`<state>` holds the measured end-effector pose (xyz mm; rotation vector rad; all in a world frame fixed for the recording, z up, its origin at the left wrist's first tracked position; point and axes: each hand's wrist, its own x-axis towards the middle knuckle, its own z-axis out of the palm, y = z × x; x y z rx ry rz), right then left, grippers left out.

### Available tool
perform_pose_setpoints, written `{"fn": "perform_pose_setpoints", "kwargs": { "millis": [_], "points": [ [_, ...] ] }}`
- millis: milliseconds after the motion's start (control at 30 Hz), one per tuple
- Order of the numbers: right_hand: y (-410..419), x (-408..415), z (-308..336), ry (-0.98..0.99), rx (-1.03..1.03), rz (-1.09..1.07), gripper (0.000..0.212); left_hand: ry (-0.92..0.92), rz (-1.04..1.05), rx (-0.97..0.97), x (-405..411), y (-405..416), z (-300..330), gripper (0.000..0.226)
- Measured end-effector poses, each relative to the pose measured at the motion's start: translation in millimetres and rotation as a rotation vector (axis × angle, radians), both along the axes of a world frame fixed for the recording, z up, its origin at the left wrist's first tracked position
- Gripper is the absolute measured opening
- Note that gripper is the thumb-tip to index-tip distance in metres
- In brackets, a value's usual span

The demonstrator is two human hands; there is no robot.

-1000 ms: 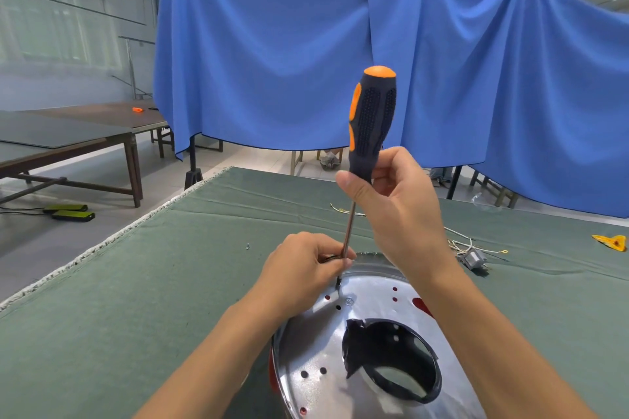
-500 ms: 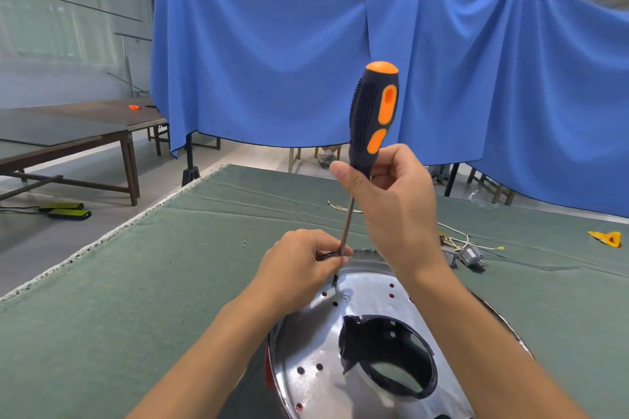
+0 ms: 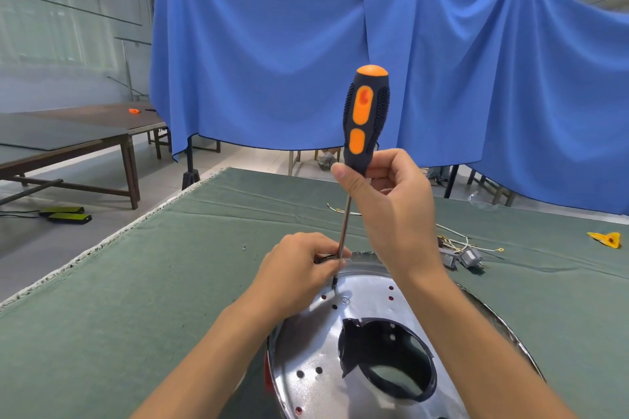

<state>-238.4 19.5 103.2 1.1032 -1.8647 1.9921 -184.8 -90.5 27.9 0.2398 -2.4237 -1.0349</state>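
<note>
the screwdriver [image 3: 366,119] stood almost upright over the far rim of the chrome plate [image 3: 306,371], its long axis running from the tip, down on the plate just inside that rim, up to the orange cap. the right hand [image 3: 391,211] hung above the plate, fingers [image 3: 394,160] and thumb curled round the handle's lower end. the left hand [image 3: 299,269], nearer the tip, pinched the shaft at the plate's far-left edge. against a second earlier, the handle had rotated, its orange panels now facing the camera, and both hands had kept their places.
</note>
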Motion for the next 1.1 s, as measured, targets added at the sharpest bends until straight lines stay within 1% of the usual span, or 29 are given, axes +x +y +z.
{"fn": "perform_pose_setpoints", "kwargs": {
  "millis": [133,167,267,333,433,633,867,967,1100],
  "points": [
    [1.8,-0.4,-3.5,0.064,0.077,0.058,0.005,0.002,-0.009,0.005,0.4,-0.2,0.3,0.017],
    [1.0,-1.4,-3.5,0.055,0.075,0.055,0.005,0.004,-0.010,-0.001,0.6,0.0,0.4,0.017],
    [-4.4,-4.3,-3.6,0.029,0.067,-0.033,0.017,0.007,-0.008,-0.046,0.1,0.9,1.3,0.016],
    [-7.3,-3.9,-4.9,0.009,0.046,-0.057,0.020,-0.001,-0.005,-0.066,-0.7,1.5,2.1,0.017],
    [-7.0,-2.0,-6.1,-0.022,0.021,-0.041,0.016,-0.013,0.000,-0.087,-1.0,1.9,2.6,0.018],
    [-3.9,-2.7,-0.7,0.044,0.024,-0.083,0.012,-0.031,0.011,-0.130,-0.9,1.2,3.7,0.023],
    [-9.9,-3.3,-1.9,0.120,-0.001,-0.161,0.015,-0.028,0.038,-0.157,0.1,4.5,5.8,0.023],
    [-10.3,-7.8,-3.8,0.117,0.000,-0.179,0.015,-0.048,0.025,-0.183,-2.1,8.3,7.7,0.022],
    [-13.2,-11.3,-4.3,0.089,-0.010,-0.153,0.013,-0.084,0.012,-0.217,-4.4,8.0,7.9,0.027]
  ]
}}
